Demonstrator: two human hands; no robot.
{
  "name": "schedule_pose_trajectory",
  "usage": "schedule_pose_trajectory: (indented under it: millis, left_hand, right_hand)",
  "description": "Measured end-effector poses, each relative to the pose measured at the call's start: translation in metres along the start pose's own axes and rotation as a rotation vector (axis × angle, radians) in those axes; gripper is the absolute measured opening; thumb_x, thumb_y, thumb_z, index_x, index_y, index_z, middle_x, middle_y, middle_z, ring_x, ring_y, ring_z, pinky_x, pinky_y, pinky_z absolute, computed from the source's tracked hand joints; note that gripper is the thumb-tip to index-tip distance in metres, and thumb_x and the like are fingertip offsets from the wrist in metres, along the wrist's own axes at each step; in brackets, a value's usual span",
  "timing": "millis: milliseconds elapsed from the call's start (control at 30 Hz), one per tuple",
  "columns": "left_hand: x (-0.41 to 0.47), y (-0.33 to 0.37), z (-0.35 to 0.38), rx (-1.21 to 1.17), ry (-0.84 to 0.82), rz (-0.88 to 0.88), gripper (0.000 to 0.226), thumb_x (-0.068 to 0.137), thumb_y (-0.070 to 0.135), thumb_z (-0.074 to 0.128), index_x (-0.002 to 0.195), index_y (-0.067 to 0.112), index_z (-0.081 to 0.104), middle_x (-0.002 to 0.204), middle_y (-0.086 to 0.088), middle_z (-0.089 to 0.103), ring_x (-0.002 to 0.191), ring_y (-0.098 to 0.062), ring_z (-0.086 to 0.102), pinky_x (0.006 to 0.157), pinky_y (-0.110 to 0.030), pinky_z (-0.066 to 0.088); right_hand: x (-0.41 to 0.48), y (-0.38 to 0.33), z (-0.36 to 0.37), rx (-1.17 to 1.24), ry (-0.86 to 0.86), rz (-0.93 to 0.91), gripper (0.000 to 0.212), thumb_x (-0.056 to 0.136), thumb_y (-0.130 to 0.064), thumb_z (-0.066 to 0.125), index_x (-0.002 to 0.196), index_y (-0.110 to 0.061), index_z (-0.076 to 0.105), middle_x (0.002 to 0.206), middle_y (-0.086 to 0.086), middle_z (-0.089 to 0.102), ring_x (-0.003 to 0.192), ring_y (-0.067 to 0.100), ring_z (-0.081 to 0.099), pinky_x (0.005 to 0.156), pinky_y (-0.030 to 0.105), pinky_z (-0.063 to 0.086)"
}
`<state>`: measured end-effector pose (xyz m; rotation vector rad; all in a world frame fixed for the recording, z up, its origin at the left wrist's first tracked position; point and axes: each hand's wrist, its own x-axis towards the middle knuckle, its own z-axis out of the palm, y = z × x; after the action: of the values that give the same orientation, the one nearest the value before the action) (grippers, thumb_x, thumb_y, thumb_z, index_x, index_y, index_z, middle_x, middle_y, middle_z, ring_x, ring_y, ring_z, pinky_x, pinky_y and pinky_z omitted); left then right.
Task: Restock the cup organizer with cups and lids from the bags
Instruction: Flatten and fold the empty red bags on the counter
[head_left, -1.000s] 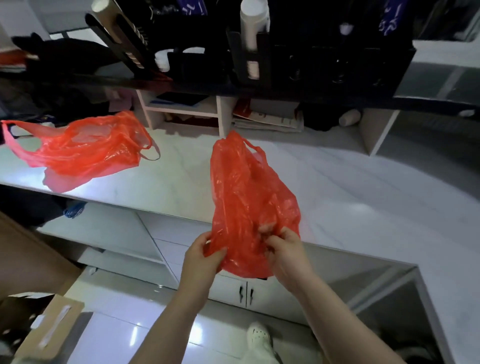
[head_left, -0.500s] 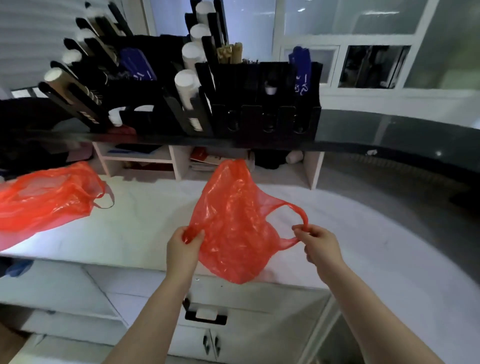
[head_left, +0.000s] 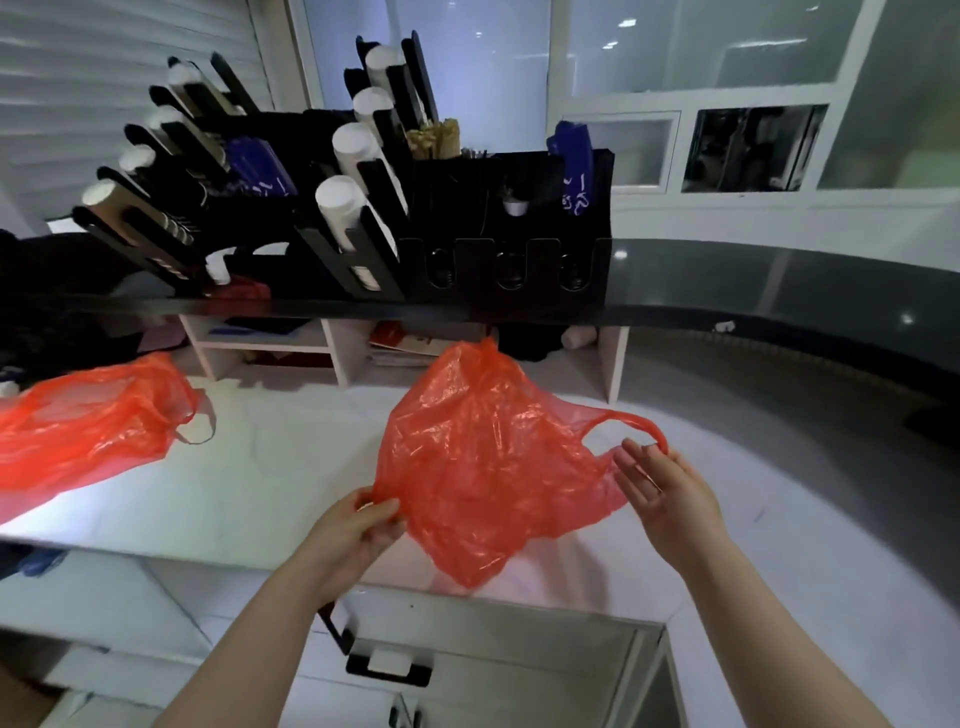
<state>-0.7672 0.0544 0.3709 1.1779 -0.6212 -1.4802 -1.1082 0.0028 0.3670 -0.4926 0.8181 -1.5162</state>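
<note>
Bag handling was in progress at the centre of the frame. The left hand (head_left: 363, 525) pinched the left rim of a red plastic bag (head_left: 483, 467) between thumb and curled fingers, holding it above the white marble surface (head_left: 260, 483). The right hand (head_left: 670, 488) was spread, fingers straight, palm facing the bag. The bag's handle loop (head_left: 631, 418) lay at its fingertips; whether it was hooked over one could not be told. Support at two separated points stretched the film, probably to check the contents or to flatten the bag. The bag hung limp and looked near empty; no cups or lids showed through it. A second red bag (head_left: 93, 421) lay on the surface at centre left, well apart. The black cup organizer (head_left: 467, 260) stood on the dark upper shelf (head_left: 753, 296) in the upper half of the frame. White cup stacks (head_left: 340, 202) sat angled outward in its slots, presumably for withdrawal from the front.
</note>
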Motion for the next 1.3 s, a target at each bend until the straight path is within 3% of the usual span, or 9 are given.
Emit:
schedule_pose_trajectory:
  millis: [133,267,533,767,833,900,1000,1167,1300]
  left_hand:
    - [-0.003,0.003,-0.009,-0.203,-0.085,-0.141,0.036,0.081,-0.001,0.051,0.117,0.001,0.055,0.105,-0.022,0.062,0.077,-0.031,0.066,0.069,-0.035,0.059]
    - [0.006,0.001,-0.011,-0.073,0.006,-0.142,0.027,0.096,0.025,0.050,0.106,0.002,0.060,0.095,-0.017,0.065,0.074,-0.028,0.065,0.071,-0.037,0.060]
    - [0.019,-0.029,-0.030,0.116,0.163,-0.105,0.016,0.091,-0.011,0.047,0.097,-0.010,0.061,0.073,-0.017,0.070,0.056,-0.014,0.064,0.052,-0.018,0.054]
    - [0.018,-0.049,-0.090,0.098,0.488,-0.091,0.021,0.092,-0.008,0.045,0.077,0.003,0.053,0.045,0.002,0.062,0.037,-0.003,0.057,0.040,-0.013,0.048]
    - [0.014,-0.052,-0.106,0.112,0.519,-0.074,0.024,0.094,-0.006,0.041,0.076,0.008,0.050,0.039,0.011,0.057,0.037,0.002,0.056,0.040,-0.011,0.046]
    - [0.010,-0.056,-0.116,0.098,0.516,-0.059,0.021,0.093,-0.004,0.046,0.076,0.006,0.052,0.042,0.006,0.060,0.037,0.000,0.056,0.042,-0.010,0.047]
    - [0.005,-0.060,-0.120,0.016,0.459,-0.037,0.013,0.090,-0.003,0.054,0.078,-0.002,0.058,0.059,-0.007,0.063,0.041,-0.005,0.058,0.046,-0.011,0.049]
    - [-0.006,-0.062,-0.118,-0.094,0.240,-0.072,0.010,0.092,0.001,0.053,0.092,-0.001,0.063,0.071,-0.002,0.072,0.058,-0.007,0.067,0.056,-0.013,0.053]
    - [-0.014,-0.062,-0.115,0.021,0.175,-0.117,0.014,0.089,-0.001,0.056,0.099,0.003,0.066,0.084,-0.003,0.073,0.071,-0.009,0.067,0.060,-0.017,0.054]
  right_hand:
    - [0.002,0.012,-0.009,-0.032,-0.034,0.042,0.011,0.091,-0.012,0.058,0.100,-0.006,0.057,0.110,0.016,0.070,0.102,0.030,0.067,0.089,0.040,0.053]
    - [-0.001,0.022,-0.021,-0.074,-0.017,0.075,0.016,0.091,-0.015,0.058,0.104,-0.006,0.057,0.109,0.015,0.070,0.104,0.031,0.067,0.094,0.044,0.052]
    - [-0.023,0.036,-0.041,-0.198,0.045,0.199,0.019,0.094,-0.018,0.049,0.102,-0.010,0.064,0.101,0.008,0.073,0.094,0.024,0.070,0.089,0.039,0.049]
    - [-0.053,0.047,-0.090,-0.074,0.399,0.223,0.017,0.098,-0.010,0.045,0.088,-0.007,0.058,0.075,0.014,0.061,0.059,0.020,0.057,0.044,0.023,0.050]
    - [-0.059,0.042,-0.106,-0.035,0.476,0.203,0.021,0.100,-0.012,0.042,0.087,-0.005,0.056,0.069,0.013,0.064,0.057,0.022,0.059,0.045,0.033,0.055]
    - [-0.065,0.037,-0.113,-0.037,0.495,0.181,0.029,0.103,-0.021,0.038,0.087,-0.003,0.054,0.065,0.014,0.067,0.054,0.027,0.064,0.048,0.045,0.057]
    - [-0.072,0.034,-0.116,0.039,0.484,0.196,0.040,0.104,-0.035,0.031,0.096,-0.002,0.052,0.087,0.020,0.064,0.071,0.036,0.067,0.069,0.059,0.055]
    - [-0.083,0.037,-0.126,-0.157,0.381,0.180,0.021,0.097,-0.012,0.049,0.105,0.005,0.057,0.092,0.023,0.069,0.073,0.029,0.072,0.062,0.038,0.060]
    - [-0.097,0.044,-0.124,-0.500,0.283,0.151,0.020,0.089,-0.015,0.065,0.101,0.002,0.066,0.089,0.021,0.072,0.077,0.028,0.071,0.059,0.028,0.056]
